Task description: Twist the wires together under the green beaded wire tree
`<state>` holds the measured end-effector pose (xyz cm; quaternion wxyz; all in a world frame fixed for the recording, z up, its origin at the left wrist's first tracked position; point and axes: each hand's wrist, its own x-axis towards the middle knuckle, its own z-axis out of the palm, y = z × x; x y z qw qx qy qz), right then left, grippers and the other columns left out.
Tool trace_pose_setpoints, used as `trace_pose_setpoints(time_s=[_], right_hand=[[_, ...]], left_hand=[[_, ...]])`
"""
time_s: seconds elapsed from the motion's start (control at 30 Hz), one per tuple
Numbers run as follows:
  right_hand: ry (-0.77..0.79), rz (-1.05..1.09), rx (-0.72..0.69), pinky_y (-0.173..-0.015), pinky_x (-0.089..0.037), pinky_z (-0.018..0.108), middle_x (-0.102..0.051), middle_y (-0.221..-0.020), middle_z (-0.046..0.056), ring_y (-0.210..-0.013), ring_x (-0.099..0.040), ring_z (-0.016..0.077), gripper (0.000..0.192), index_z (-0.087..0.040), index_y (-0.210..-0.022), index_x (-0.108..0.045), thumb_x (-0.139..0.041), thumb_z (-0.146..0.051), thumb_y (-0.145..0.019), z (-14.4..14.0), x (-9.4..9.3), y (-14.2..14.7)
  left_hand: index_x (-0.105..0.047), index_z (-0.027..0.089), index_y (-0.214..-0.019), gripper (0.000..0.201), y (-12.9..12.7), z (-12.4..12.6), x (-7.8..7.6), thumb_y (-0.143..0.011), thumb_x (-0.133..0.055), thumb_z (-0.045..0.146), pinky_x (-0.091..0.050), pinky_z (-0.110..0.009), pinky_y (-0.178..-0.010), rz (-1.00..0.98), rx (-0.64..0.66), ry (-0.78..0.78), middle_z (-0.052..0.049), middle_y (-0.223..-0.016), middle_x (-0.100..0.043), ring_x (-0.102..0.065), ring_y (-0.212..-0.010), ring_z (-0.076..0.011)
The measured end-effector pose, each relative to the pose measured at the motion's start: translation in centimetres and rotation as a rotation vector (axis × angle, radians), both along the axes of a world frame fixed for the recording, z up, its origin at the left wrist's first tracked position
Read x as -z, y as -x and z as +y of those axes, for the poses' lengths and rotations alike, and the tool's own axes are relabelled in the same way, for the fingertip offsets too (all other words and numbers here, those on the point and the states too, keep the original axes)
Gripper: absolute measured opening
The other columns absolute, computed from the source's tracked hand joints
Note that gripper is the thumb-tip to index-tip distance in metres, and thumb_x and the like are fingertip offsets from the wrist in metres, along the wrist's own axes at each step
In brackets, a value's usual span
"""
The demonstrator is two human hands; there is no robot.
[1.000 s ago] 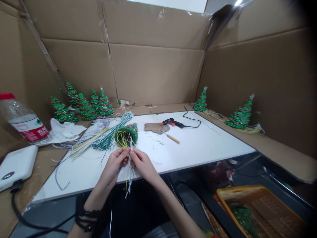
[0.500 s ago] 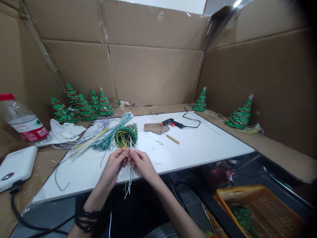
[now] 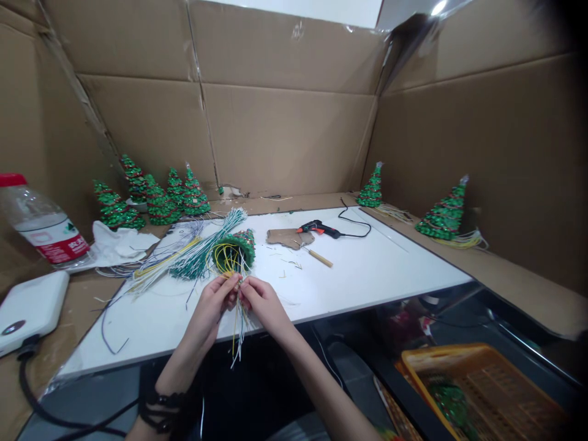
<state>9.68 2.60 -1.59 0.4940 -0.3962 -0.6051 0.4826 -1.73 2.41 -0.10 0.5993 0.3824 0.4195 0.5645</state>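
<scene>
"What is being held?"
"Yellow and white wires [image 3: 237, 334]. The left hand [image 3: 215, 298] and right hand [image 3: 261, 298] both have their fingers pinched closed on them."
"And the green tree [image 3: 248, 244]?"
"Just beyond the fingers, lying on the bench [image 3: 367, 269], its hollow base toward the person, wires trailing out."
"Beside it?"
"A wire bundle [image 3: 195, 256] on its left; a glue gun [image 3: 327, 229] farther right."

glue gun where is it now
In the head view, the glue gun lies just right of centre on the white board, nozzle over the cardboard scrap.
</scene>
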Motion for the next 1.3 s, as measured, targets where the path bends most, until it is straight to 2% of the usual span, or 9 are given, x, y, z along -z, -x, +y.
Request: trace_pose_setpoints(time_s=[0.2, 0.5, 0.97, 1.3], right_hand=[[-0.005, -0.025, 0.026, -0.054, -0.034, 0.022, -0.043, -0.055, -0.004, -0.054, -0.041, 0.0103, 0.023, -0.018, -0.058, -0.044, -0.042, -0.027, -0.080, -0.18, -0.18, 0.07], [-0.015, -0.059, 0.049, -0.060, -0.039, 0.024, -0.055, -0.063, -0.001, -0.059, -0.048, 0.0119, 0.019, -0.018, -0.064, -0.050, -0.044, -0.026, -0.079, -0.35, -0.01, 0.35], [-0.006, -0.039, 0.075, -0.057, -0.037, 0.023, -0.049, -0.058, -0.003, -0.057, -0.043, 0.0113, 0.015, -0.018, -0.060, -0.046, -0.042, -0.023, -0.074, -0.43, -0.30, 0.25], [-0.005, -0.053, 0.083, -0.056, -0.037, 0.022, -0.052, -0.059, -0.003, -0.056, -0.044, 0.0115, 0.015, -0.018, -0.061, -0.047, -0.043, -0.023, -0.075, -0.39, -0.21, 0.26]], left_hand=[[-0.061, 0.014, -0.071, 0.025, -0.09, -0.15, -0.12, -0.062, -0.073, 0.033, -0.030, -0.015, -0.044, 0.000, -0.008, 0.008, 0.006, -0.055, -0.048, -0.038, -0.047, -0.0037], [-0.059, 0.014, -0.072, 0.024, -0.19, -0.10, 0.02, -0.064, -0.071, 0.033, -0.029, -0.015, -0.044, 0.027, -0.005, -0.020, 0.005, -0.056, -0.047, -0.037, -0.048, -0.0041], [-0.059, 0.014, -0.073, 0.027, -0.58, -0.23, -0.28, -0.061, -0.072, 0.034, -0.027, -0.015, -0.044, 0.045, -0.010, 0.006, 0.005, -0.056, -0.047, -0.035, -0.047, -0.0039], [-0.058, 0.014, -0.071, 0.026, -0.69, -0.39, -0.54, -0.061, -0.072, 0.034, -0.028, -0.016, -0.044, 0.051, -0.012, -0.009, 0.005, -0.058, -0.049, -0.037, -0.047, -0.0044]])
